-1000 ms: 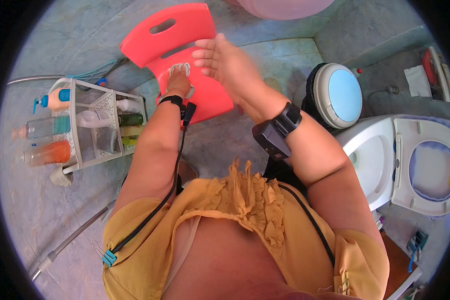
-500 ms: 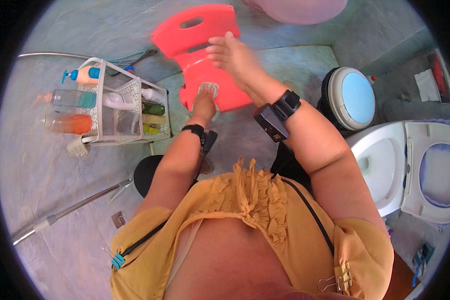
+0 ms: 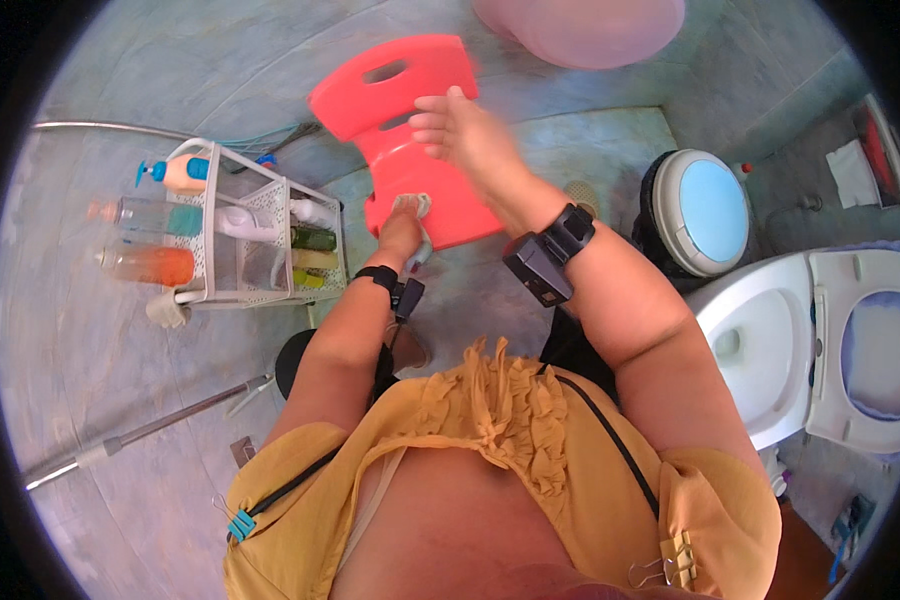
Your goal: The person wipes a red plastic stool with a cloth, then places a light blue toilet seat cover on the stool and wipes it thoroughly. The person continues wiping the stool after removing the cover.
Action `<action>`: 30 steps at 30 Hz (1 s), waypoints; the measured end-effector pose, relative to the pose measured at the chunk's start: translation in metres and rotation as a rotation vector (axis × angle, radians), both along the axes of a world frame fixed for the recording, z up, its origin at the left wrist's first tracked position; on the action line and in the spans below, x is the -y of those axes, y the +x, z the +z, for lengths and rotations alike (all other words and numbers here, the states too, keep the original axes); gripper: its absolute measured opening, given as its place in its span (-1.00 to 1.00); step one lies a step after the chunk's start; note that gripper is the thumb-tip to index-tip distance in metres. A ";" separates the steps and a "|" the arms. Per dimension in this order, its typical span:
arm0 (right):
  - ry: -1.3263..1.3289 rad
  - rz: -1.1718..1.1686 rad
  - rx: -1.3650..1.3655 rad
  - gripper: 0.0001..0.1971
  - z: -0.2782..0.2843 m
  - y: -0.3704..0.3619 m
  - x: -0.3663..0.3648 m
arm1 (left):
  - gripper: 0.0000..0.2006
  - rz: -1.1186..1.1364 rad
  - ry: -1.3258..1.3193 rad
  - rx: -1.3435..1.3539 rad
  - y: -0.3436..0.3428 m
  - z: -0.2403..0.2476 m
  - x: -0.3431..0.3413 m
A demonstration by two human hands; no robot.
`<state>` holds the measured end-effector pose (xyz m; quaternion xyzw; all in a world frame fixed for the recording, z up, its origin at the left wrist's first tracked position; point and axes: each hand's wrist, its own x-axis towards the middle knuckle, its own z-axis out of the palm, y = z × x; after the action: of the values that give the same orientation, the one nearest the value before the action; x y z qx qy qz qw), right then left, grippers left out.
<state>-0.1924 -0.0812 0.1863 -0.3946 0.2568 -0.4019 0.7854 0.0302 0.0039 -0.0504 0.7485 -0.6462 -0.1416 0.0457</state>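
Observation:
A red plastic chair (image 3: 450, 195) with a slotted backrest stands ahead of me on the tiled floor. On the left part of its seat, my left hand (image 3: 401, 235) presses a pale cloth (image 3: 410, 205), its fingers partly hidden by it. Part of the cloth hangs over the seat's near edge. My right hand (image 3: 467, 132) is held over the chair near the backrest, fingers stretched out and nothing in it. Whether that hand touches the chair I cannot tell.
A white shelf rack (image 3: 210, 225) with several bottles stands left. A round bin (image 3: 710, 215) with a blue lid and a toilet (image 3: 760, 340) with its seat raised are at right. A pink basin (image 3: 590, 25) is at the far side; a metal pole (image 3: 160, 420) lies left.
My left hand has slid the cloth a little left and nearer on the seat, and its loose end now hangs over the near edge. My right hand has stayed over the chair.

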 end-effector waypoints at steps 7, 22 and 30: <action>0.037 0.013 0.010 -0.43 0.004 -0.001 -0.002 | -0.48 -0.041 -0.033 -0.013 0.009 -0.031 0.065; 0.081 0.036 -0.042 -0.47 -0.004 0.015 -0.002 | -0.54 -0.139 -0.160 -0.549 -0.074 -0.017 0.108; 0.029 0.051 -0.043 -0.46 -0.007 0.024 -0.005 | -0.54 -0.173 -0.021 -0.215 -0.055 0.014 0.029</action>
<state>-0.1687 -0.0764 0.1790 -0.3979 0.2692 -0.3695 0.7954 -0.0248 -0.0254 -0.0362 0.6700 -0.7012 -0.2177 0.1099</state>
